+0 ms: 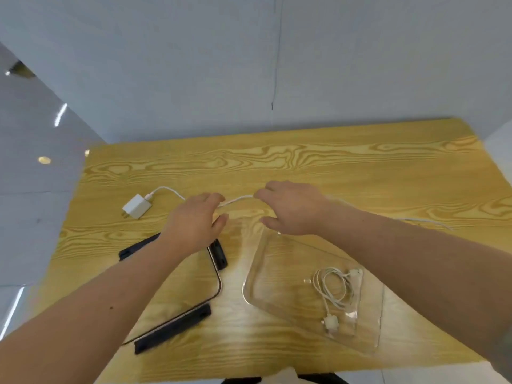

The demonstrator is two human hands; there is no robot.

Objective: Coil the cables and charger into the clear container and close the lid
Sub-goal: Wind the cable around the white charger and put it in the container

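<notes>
A white charger (pixel 137 206) lies on the wooden table (pixel 304 162) at the left, with a white cable (pixel 238 200) plugged into it. That cable runs right between my two hands, and its far end (pixel 432 221) trails past my right forearm. My left hand (pixel 194 223) and my right hand (pixel 291 207) both pinch the cable, a short stretch apart. The clear container (pixel 266 278) sits open in front of my right hand, and a coiled white cable (pixel 335 289) lies inside it. The clear lid (pixel 194 286) with black clips lies flat under my left forearm.
A grey wall stands behind the table's far edge. The grey floor shows at the left. Bare table surface stretches across the back and to the right of my hands.
</notes>
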